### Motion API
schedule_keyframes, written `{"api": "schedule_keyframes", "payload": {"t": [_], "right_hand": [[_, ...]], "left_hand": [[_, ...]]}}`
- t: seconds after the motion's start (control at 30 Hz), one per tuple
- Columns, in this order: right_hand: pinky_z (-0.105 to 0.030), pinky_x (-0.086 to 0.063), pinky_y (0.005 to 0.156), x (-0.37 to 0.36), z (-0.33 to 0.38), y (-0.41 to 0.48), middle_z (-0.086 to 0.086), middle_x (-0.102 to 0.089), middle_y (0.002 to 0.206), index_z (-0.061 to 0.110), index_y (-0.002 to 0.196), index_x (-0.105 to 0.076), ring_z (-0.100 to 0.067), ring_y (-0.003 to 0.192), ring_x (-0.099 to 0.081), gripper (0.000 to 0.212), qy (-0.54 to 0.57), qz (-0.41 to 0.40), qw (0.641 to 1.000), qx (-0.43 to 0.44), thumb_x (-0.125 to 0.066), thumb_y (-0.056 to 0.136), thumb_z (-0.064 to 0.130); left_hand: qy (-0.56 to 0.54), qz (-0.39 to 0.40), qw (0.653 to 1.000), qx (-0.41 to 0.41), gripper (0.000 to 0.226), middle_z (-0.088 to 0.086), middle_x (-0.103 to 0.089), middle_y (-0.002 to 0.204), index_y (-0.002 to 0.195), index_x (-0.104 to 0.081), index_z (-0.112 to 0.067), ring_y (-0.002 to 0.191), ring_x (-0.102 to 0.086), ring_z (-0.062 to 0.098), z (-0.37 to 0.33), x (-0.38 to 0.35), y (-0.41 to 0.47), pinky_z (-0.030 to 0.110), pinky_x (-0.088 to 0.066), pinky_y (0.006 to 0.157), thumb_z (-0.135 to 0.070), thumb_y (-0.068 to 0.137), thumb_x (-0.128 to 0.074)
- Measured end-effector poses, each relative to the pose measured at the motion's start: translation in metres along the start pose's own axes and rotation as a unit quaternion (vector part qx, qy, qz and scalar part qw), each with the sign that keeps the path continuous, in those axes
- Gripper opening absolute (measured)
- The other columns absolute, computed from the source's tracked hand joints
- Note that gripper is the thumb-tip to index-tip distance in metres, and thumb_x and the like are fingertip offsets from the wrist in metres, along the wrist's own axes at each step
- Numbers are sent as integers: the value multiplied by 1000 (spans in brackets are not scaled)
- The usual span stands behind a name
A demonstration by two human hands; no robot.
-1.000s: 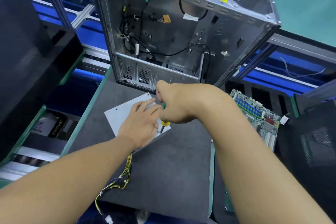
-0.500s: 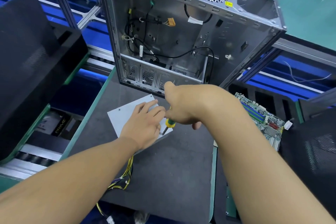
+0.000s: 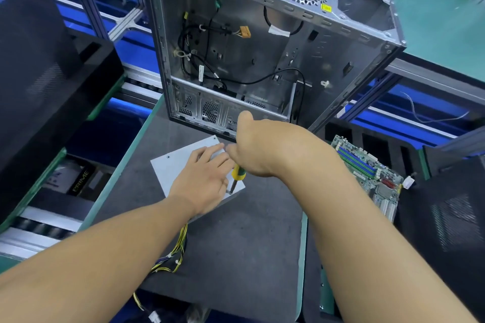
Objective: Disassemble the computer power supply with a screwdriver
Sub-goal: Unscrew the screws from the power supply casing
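The grey metal power supply (image 3: 175,165) lies flat on the dark mat, its yellow and black cable bundle (image 3: 175,257) trailing toward me. My left hand (image 3: 203,178) rests flat on its top with fingers straight. My right hand (image 3: 258,149) grips the yellow and green screwdriver (image 3: 237,174) from above. The shaft points down and its tip touches the lid near the right corner, beside my left hand. My hands hide much of the lid.
An open, gutted computer case (image 3: 262,47) stands just behind the power supply. A green motherboard (image 3: 367,173) lies to the right. Black panels (image 3: 39,73) lean at the left, and another black panel (image 3: 451,217) sits at the right. The mat's near part (image 3: 236,257) is bare.
My right hand has shifted slightly over the same corner while holding the screwdriver upright. My left hand stays on the lid. The camera has moved a little.
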State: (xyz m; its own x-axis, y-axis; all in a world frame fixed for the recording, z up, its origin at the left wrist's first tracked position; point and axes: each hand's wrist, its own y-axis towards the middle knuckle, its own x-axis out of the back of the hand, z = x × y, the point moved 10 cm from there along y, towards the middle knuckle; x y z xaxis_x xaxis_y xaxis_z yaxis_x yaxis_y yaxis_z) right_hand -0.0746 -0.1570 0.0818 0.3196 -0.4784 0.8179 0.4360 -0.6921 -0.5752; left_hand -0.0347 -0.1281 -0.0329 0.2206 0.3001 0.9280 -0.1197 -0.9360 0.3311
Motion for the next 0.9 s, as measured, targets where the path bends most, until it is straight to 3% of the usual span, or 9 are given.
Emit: {"api": "schedule_keyframes", "payload": {"t": [0.23, 0.33, 0.4, 0.47, 0.53, 0.67, 0.8, 0.87, 0.9], "right_hand": [[-32, -30, 52, -7, 2, -5, -6, -49, 77, 12, 104, -24, -22, 61, -46, 24, -11, 36, 999, 13, -43, 99, 26], [-39, -45, 73, -9, -4, -7, -4, -52, 74, 20, 102, -21, -30, 80, -58, 30, -17, 65, 997, -25, -31, 102, 48], [-45, -46, 87, -8, -2, -8, -4, -45, 80, 25, 97, -26, -35, 96, -58, 18, -43, 73, 996, -19, -27, 105, 42], [-43, -47, 81, -7, 1, -4, -5, -45, 78, 20, 89, -31, -34, 89, -58, 17, -41, 49, 998, -1, -32, 105, 26], [-35, -40, 61, -4, 0, -2, -6, -49, 73, 11, 101, -34, -29, 72, -53, 10, -8, 20, 1000, 3, -39, 101, 20], [-33, -28, 50, -2, 3, -7, -8, -44, 90, 10, 103, -30, -25, 66, -46, 17, -17, 19, 999, 28, -41, 99, 23], [-36, -39, 60, -7, 0, -8, -8, -53, 89, 16, 110, -32, -27, 74, -55, 29, -15, 35, 999, 3, -37, 100, 42], [-42, -47, 79, -9, 0, -9, -4, -47, 82, 28, 97, -36, -32, 88, -58, 13, -47, 49, 998, -3, -31, 104, 39], [-46, -47, 85, -9, -1, -9, -2, -41, 81, 31, 83, -33, -33, 92, -57, 22, -67, 55, 996, -6, -31, 105, 31]], "left_hand": [[25, -40, 999, -24, 21, 1, -64, 89, 78, -64, -20, 105, -42, 26, -2, 4, 1, 38, -32, 93, -11, 65, -78], [15, -33, 999, -31, 27, 4, -67, 84, 74, -55, -30, 98, -45, 28, -3, 3, 1, 39, -30, 90, -11, 66, -73], [5, -31, 999, -22, 28, 1, -63, 100, 84, -56, -26, 103, -45, 27, -1, 1, 0, 37, -30, 93, -12, 67, -73], [-11, -54, 998, -15, 36, -6, -45, 103, 84, -56, -24, 104, -40, 25, 0, 6, 0, 32, -30, 91, -10, 59, -78], [-16, -67, 997, -18, 40, -7, -38, 98, 80, -56, -23, 103, -39, 25, -2, 11, 0, 32, -32, 89, -8, 53, -81], [-3, -44, 999, -30, 31, 0, -55, 93, 77, -56, -18, 107, -41, 27, -3, 3, -1, 37, -32, 93, -6, 60, -79], [-16, -41, 998, -40, 36, -2, -61, 80, 68, -40, -33, 103, -48, 28, -5, 5, -1, 37, -30, 93, -8, 65, -65], [-24, -38, 998, -43, 52, -5, -60, 82, 81, -28, -34, 100, -44, 25, -6, 3, -1, 36, -29, 91, -8, 63, -69], [-28, -33, 998, -42, 59, -6, -57, 86, 85, -24, -34, 100, -42, 25, -5, 2, -1, 36, -30, 90, -7, 61, -71]]}}
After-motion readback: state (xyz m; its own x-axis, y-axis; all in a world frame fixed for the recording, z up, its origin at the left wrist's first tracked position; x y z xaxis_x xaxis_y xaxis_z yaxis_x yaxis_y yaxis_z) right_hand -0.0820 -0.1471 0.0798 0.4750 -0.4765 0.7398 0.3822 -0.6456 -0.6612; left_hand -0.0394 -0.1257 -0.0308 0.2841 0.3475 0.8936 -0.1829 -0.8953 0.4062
